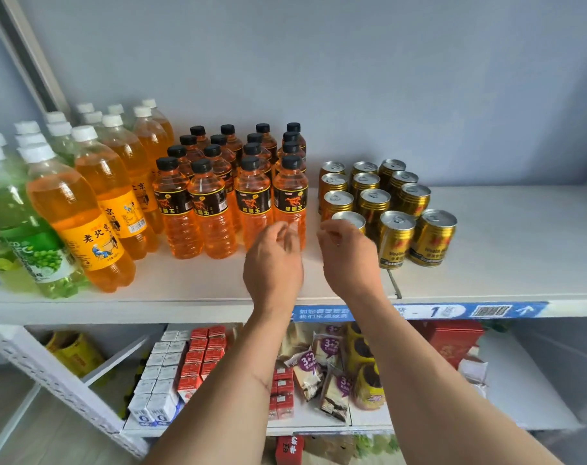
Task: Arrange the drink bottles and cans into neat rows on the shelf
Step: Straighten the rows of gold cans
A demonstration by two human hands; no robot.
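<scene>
Leftmost, green bottles stood at shelf left end, tall orange bottles beside them. Black-capped orange bottles formed four rows running near to far, mid-shelf. Left hand hovered before nearest right bottle, fingers loosely curled, gripping nothing. Right hand hovered just right of it, fingers loosely curled over near-left gold can; contact unclear. Gold cans clustered right, near ones less even. Snack packs on lower shelf.
</scene>
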